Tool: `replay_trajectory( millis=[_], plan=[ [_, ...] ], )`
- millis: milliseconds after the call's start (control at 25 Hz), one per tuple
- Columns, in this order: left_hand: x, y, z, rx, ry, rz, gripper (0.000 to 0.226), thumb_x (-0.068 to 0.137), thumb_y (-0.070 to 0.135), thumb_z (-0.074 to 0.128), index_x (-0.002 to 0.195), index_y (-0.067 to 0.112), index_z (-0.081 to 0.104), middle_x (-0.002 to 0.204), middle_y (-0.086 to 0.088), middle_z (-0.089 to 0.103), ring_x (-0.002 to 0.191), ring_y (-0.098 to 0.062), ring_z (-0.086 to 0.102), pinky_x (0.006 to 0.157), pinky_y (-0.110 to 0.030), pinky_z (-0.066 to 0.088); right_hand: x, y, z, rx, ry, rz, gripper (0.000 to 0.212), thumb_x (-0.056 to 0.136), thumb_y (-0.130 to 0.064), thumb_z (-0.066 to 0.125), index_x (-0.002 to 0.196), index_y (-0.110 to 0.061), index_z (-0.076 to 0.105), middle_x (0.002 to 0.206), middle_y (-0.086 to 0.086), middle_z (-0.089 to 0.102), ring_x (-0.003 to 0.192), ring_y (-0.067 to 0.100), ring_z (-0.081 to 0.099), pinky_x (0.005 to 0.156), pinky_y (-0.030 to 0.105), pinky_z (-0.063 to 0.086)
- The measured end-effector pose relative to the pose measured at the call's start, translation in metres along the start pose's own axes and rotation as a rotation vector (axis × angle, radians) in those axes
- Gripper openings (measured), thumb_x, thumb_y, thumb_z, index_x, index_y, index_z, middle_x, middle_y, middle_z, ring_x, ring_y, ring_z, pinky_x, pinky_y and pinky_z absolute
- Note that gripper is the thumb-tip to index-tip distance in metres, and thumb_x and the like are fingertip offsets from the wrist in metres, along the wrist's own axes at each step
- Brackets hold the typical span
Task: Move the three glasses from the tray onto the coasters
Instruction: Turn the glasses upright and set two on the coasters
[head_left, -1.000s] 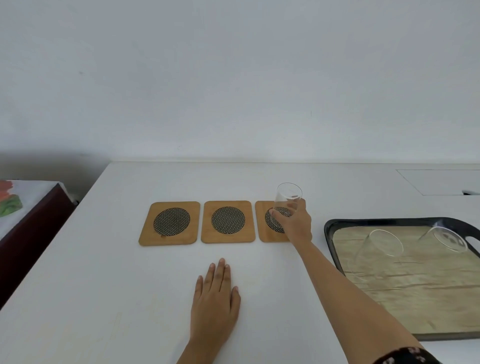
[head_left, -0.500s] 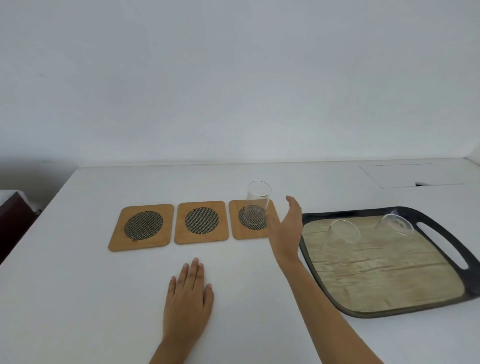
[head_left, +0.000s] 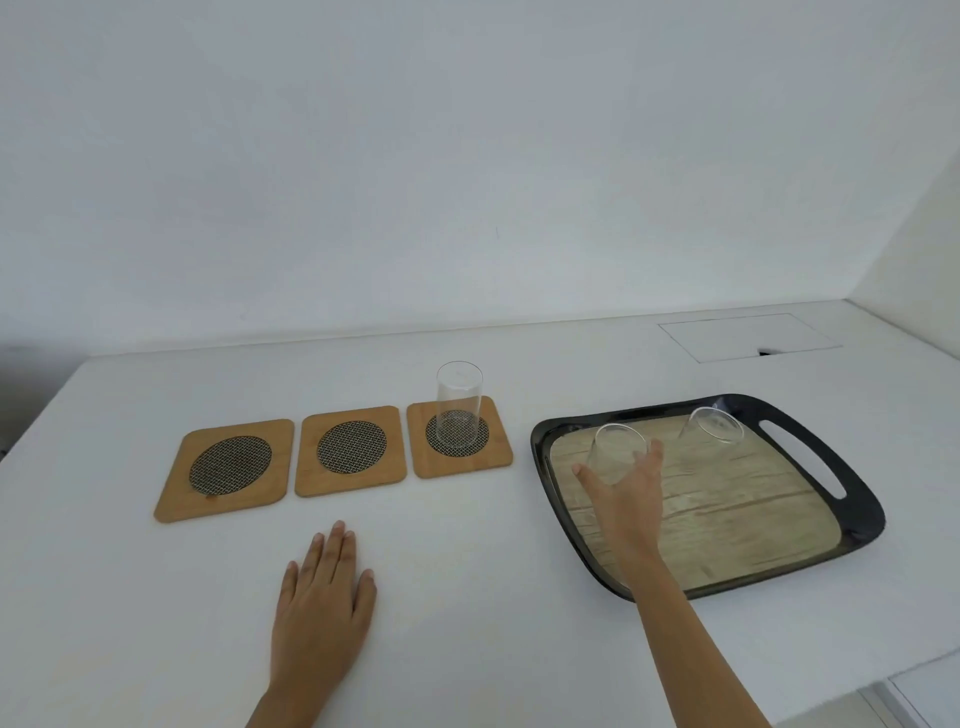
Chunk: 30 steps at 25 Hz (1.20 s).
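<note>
Three wooden coasters with dark mesh centres lie in a row: the left coaster (head_left: 227, 470), the middle coaster (head_left: 351, 450) and the right coaster (head_left: 498, 452). A clear glass (head_left: 458, 405) stands on the right coaster. On the black tray (head_left: 852, 499) with a wood-pattern floor stand two more clear glasses: the near-left glass (head_left: 618, 449) and the far glass (head_left: 714, 423). My right hand (head_left: 626, 491) is over the tray, fingers spread around the near-left glass, thumb to its left; no closed grip shows. My left hand (head_left: 324, 592) lies flat on the white table.
The white table (head_left: 467, 597) meets a white wall behind. A rectangular flap (head_left: 748, 335) with a small dark notch is set into the tabletop at the back right. The table's front right edge drops off near the bottom right corner.
My right hand let go of the glass on the right coaster and moved right, onto the tray, up to the near-left glass. The view has turned right. My left hand stays flat.
</note>
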<state>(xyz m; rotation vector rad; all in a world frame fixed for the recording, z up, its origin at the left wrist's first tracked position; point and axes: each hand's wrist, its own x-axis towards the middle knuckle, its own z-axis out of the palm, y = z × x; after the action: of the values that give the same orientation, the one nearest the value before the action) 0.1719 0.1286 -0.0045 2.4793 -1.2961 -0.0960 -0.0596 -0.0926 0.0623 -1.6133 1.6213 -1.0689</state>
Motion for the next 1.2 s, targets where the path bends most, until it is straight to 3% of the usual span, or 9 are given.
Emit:
replay_trajectory(
  millis=[200,360,520,640,720,840,960,1080,1200],
  plan=[
    [-0.001,-0.001,0.0,0.002,0.009,0.004,0.076,0.081,0.05,0.012,0.139,0.01,0.042,0.151,-0.005,0.036,0.14,-0.026,0.032,0.113,-0.048,0.025,0.004,0.007,-0.003,0.006,0.021,-0.022,0.07,0.074,-0.034,0.078,0.128,-0.01,0.04,0.128,0.008,0.054,0.116,0.027,0.052,0.09,0.04,0.045],
    [-0.001,-0.003,0.002,-0.009,0.01,0.021,0.077,0.081,0.051,0.011,0.141,0.011,0.04,0.152,-0.004,0.034,0.142,-0.025,0.03,0.114,-0.047,0.023,0.005,-0.009,-0.002,0.099,0.024,-0.071,0.062,0.07,-0.032,0.08,0.119,-0.017,0.046,0.123,0.003,0.057,0.113,0.023,0.055,0.088,0.043,0.048],
    [-0.002,-0.006,0.002,-0.067,0.007,0.037,0.08,0.079,0.056,0.011,0.144,0.016,0.034,0.155,0.001,0.027,0.145,-0.02,0.021,0.117,-0.043,0.014,-0.006,-0.043,0.006,0.245,-0.067,-0.174,0.065,0.066,-0.038,0.082,0.119,-0.029,0.046,0.108,-0.022,0.056,0.102,0.009,0.057,0.078,0.025,0.045],
    [0.003,-0.007,-0.002,-0.231,-0.041,0.002,0.075,0.084,0.062,0.024,0.147,0.021,0.025,0.156,0.005,0.025,0.146,-0.013,0.015,0.118,-0.039,0.007,-0.028,-0.064,0.026,0.271,-0.233,-0.244,0.064,0.065,-0.039,0.084,0.116,-0.029,0.048,0.103,-0.021,0.058,0.096,0.005,0.059,0.069,0.01,0.043],
    [0.012,-0.002,-0.01,-0.493,-0.084,0.022,0.074,0.087,0.056,0.048,0.147,0.024,0.021,0.155,0.008,0.026,0.144,-0.009,0.017,0.118,-0.036,0.011,-0.048,-0.074,0.044,0.269,-0.351,-0.282,0.056,0.063,-0.042,0.084,0.106,-0.039,0.048,0.1,-0.02,0.059,0.09,-0.004,0.058,0.065,0.007,0.044],
    [0.028,0.015,-0.026,-0.718,-0.133,0.139,0.086,0.077,0.062,0.061,0.146,0.035,0.017,0.149,0.027,0.022,0.135,0.011,0.02,0.111,-0.019,0.021,-0.077,-0.08,0.07,0.27,-0.523,-0.325,0.054,0.063,-0.042,0.084,0.104,-0.047,0.049,0.102,-0.02,0.062,0.093,-0.007,0.058,0.072,0.014,0.049],
    [0.041,0.027,-0.033,-0.859,-0.124,0.181,0.078,0.074,0.056,0.069,0.138,0.046,0.026,0.137,0.032,0.044,0.127,0.011,0.038,0.096,-0.004,0.034,-0.096,-0.083,0.092,0.276,-0.64,-0.344,0.061,0.061,-0.043,0.083,0.112,-0.044,0.05,0.102,-0.018,0.063,0.099,-0.004,0.056,0.073,0.017,0.049],
    [0.053,0.023,-0.033,-0.936,-0.067,0.097,0.064,0.068,0.046,0.075,0.12,0.049,0.039,0.119,0.021,0.06,0.114,0.0,0.055,0.085,-0.017,0.045,-0.099,-0.088,0.105,0.248,-0.692,-0.383,0.064,0.061,-0.048,0.081,0.115,-0.047,0.047,0.107,-0.021,0.059,0.102,-0.006,0.052,0.076,0.013,0.046],
    [0.072,0.014,-0.032,-0.947,-0.05,0.063,0.059,0.068,0.041,0.078,0.115,0.046,0.042,0.116,0.015,0.061,0.107,-0.001,0.059,0.084,-0.023,0.047,-0.091,-0.085,0.113,0.246,-0.758,-0.351,0.08,0.068,-0.053,0.078,0.135,-0.036,0.037,0.123,-0.015,0.056,0.109,-0.003,0.052,0.088,0.023,0.047]
  ],
)
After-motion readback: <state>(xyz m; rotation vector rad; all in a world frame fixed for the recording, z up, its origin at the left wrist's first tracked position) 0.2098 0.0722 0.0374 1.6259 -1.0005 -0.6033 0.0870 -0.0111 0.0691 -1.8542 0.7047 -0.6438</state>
